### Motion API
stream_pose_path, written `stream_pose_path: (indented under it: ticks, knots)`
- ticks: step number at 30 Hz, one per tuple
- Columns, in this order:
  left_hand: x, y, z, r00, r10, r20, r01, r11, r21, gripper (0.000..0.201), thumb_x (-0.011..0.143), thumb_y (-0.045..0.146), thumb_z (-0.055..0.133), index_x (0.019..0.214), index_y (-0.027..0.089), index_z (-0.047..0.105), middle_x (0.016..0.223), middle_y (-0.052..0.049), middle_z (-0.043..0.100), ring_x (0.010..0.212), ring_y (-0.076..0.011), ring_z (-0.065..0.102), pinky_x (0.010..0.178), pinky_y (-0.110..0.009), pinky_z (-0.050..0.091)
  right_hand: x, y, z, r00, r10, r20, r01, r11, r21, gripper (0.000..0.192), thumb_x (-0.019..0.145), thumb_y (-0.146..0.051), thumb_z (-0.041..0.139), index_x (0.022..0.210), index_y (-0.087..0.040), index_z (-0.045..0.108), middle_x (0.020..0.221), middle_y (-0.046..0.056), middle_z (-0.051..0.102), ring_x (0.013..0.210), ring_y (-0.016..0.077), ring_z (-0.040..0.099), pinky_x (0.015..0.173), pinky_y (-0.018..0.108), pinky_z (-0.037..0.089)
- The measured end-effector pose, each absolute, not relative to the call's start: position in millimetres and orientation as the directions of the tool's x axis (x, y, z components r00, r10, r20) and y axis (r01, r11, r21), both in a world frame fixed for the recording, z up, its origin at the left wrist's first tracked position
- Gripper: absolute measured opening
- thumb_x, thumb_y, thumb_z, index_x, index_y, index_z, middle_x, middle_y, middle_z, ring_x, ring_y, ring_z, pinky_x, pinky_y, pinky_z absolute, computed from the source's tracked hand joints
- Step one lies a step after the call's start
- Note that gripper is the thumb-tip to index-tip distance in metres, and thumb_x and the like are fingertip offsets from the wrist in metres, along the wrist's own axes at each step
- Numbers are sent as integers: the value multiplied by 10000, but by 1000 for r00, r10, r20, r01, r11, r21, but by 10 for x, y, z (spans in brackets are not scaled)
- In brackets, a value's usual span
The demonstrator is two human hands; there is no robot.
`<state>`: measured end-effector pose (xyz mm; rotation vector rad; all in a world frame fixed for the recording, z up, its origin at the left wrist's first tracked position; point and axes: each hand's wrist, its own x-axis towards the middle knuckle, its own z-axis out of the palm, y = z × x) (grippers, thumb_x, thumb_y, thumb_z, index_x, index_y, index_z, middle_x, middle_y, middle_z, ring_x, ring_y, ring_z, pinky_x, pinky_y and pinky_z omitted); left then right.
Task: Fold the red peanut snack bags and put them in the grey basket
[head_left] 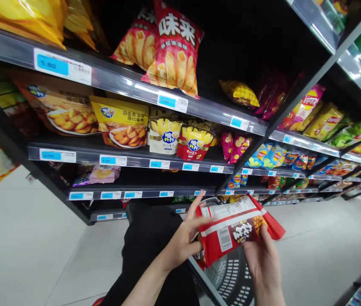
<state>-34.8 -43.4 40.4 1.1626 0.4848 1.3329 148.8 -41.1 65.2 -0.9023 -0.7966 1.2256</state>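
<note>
Red snack packet (236, 229) held in both hands, low in front of the snack shelves (154, 91).
Left hand (185, 238) fingers wrap the packet's left end, thumb on top; right hand (263, 259) grips its right underside, fingers curled under. Packet sits directly above a dark mesh basket (231, 276), barcode side up. Black trouser leg (150, 246) is left of the packet, pale floor (24, 238) beyond it.

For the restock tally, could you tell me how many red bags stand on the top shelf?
2: one large red bag in front, another red bag behind it to the left. More may be hidden behind.
</note>
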Motion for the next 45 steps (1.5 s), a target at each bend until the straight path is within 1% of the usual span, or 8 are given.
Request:
stream_pose_path:
  ticks: [5,9,14,26,35,39,42,45]
  knots:
    - [-350,-427,405,302,944,130,-745,149,650,957,654,250,694,1388,405,99,1353,-109,411,1079,-351,535,736,-459,522,1332,-462,609,256,952,165,-330,247,-911,442,866,-441,411,1259,-243,453,1143,71,597,1037,239,563,868,457,452]
    - [-451,-389,374,120,987,110,-683,1,730,871,635,166,724,1369,301,276,1343,-109,425,1138,-303,493,873,-352,474,1617,-471,694,170,978,125,-42,134,-990,298,778,-419,586,995,-215,594,984,55,653,883,219,615,760,340,501]
    - [-510,-391,332,175,962,209,-585,-70,808,778,623,151,744,1305,267,387,1305,-80,472,1156,-261,481,970,-320,385,1853,-470,868,110,992,65,298,30,-954,343,712,-400,666,955,-166,603,958,70,656,812,204,613,687,275,500]
    - [-462,-382,317,79,966,248,-679,-130,722,739,590,243,783,1224,272,405,1144,-70,565,1021,-238,565,879,-300,434,1680,-612,867,338,940,-49,-227,31,-973,389,624,-351,752,937,-216,568,730,-1,669,562,136,614,568,255,494]
    - [-495,-435,344,180,940,289,-619,-120,776,695,565,224,789,1152,234,418,1051,-61,580,955,-214,576,809,-283,456,1806,-627,752,386,920,-65,-145,-9,-989,481,601,-403,748,988,-218,531,659,-10,649,555,163,623,553,282,502]
    - [-485,-446,353,222,950,220,-442,-103,891,749,557,156,769,1207,229,404,1057,-58,584,936,-217,582,796,-289,471,1918,-632,603,392,919,34,147,-27,-989,508,666,-480,671,1054,-194,510,752,48,660,709,244,647,631,381,514]
    - [-436,-472,397,223,963,148,-212,-100,972,758,565,122,737,1244,240,423,1104,-51,582,964,-227,571,863,-328,449,1871,-669,523,333,825,456,650,150,-745,531,704,-453,647,1132,-171,510,1099,148,583,1007,313,565,814,480,455]
    - [-364,-501,427,240,965,103,-145,-69,987,875,554,109,731,1320,266,337,1158,-54,569,997,-233,560,906,-363,426,1712,-700,501,-158,708,689,852,450,-268,450,749,-377,632,1159,-226,525,1287,127,454,1207,341,393,932,543,355]
